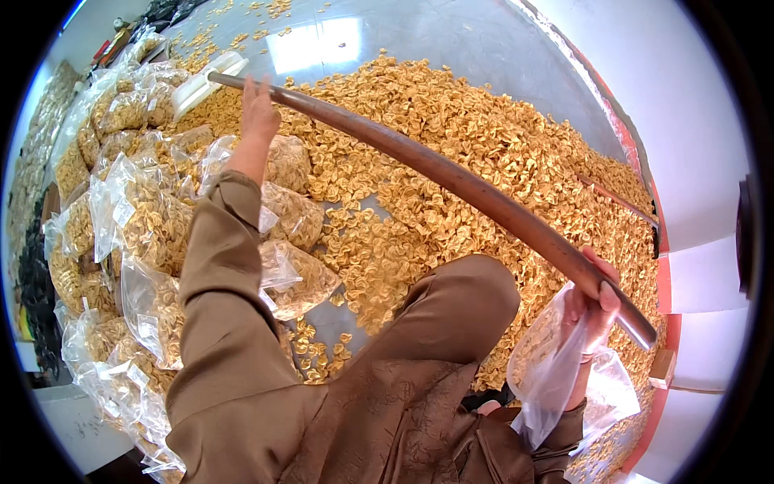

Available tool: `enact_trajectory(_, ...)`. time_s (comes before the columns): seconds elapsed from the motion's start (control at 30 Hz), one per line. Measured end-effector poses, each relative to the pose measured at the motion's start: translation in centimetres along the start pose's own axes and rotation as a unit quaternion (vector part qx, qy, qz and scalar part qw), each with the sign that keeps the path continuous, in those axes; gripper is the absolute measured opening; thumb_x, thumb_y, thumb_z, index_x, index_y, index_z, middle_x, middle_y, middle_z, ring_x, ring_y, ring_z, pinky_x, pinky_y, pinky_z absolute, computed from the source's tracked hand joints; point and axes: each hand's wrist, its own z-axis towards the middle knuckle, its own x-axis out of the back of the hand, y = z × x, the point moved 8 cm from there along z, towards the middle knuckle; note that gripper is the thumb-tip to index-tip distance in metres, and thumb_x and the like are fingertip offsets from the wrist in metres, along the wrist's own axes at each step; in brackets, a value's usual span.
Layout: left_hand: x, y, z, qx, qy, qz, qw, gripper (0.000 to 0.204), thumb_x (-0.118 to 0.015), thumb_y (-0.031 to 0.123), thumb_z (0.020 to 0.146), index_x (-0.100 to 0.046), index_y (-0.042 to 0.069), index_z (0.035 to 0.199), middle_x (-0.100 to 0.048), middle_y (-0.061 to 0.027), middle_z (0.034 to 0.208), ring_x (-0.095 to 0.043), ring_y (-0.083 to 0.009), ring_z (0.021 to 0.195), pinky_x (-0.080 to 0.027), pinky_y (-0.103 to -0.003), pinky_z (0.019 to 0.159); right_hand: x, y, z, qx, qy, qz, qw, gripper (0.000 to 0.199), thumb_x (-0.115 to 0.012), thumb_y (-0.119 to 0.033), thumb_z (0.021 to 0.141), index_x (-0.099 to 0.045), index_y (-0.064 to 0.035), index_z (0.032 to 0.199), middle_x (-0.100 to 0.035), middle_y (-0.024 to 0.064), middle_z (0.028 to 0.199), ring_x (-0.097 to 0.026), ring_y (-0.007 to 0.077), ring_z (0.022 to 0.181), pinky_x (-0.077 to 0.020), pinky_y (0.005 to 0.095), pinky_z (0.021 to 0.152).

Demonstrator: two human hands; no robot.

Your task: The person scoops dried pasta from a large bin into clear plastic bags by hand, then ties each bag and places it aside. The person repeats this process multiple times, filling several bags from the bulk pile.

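A long brown pole (419,161) slants across in front of me, its grey end at the lower right. At its far end, my left hand (260,121) lies closed over it, the fingers slightly blurred across the shaft. Close to the near end, my right hand (595,306) wraps round the pole. A clear plastic bag (542,375) hangs at my right hand, its top gathered against the palm and fingers. Below the pole spreads a heap of golden, curled chips (451,210). A white plastic scoop-like piece (205,85) is beside the pole's far end; whether they join I cannot tell.
Several clear bags filled with chips (145,218) are piled along my left. My bent knee (476,290) rises against the heap. A thin brown rod (617,200) lies across chips by the right wall (693,202). A small block (663,368) sits nearby.
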Motion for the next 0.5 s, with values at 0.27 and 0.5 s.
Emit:
enact_trajectory(0.27, -1.5, 15.2, -1.3, -0.157, -0.199, 0.018, 0.967, 0.015, -0.065, 0.005, 0.08, -0.062, 0.009, 0.093, -0.062, -0.0122, 0.101, -0.059, -0.0299, 0.102, -0.049, -0.039, 0.089, 14.1, -9.9, 0.1, 0.166, 0.068, -0.003, 0.984, 0.053, -0.071, -0.042, 0.075, -0.062, 0.0012, 0.104, -0.059, 0.0142, 0.104, -0.054, 0.0218, 0.104, -0.0407, 0.0346, 0.097)
enact_trajectory(0.5, 7.4, 37.8, -15.6, -0.243, -0.123, -0.276, 0.922, 0.022, -0.069, 0.0, 0.069, -0.057, 0.008, 0.086, -0.06, -0.0108, 0.093, -0.055, -0.032, 0.098, -0.046, -0.041, 0.086, 32.8, -26.2, -13.5, 0.263, 0.164, 0.0, 0.951, 0.041, -0.07, -0.029, 0.079, -0.061, 0.0028, 0.102, -0.058, 0.0128, 0.101, -0.053, 0.0188, 0.092, -0.0434, 0.0315, 0.083)
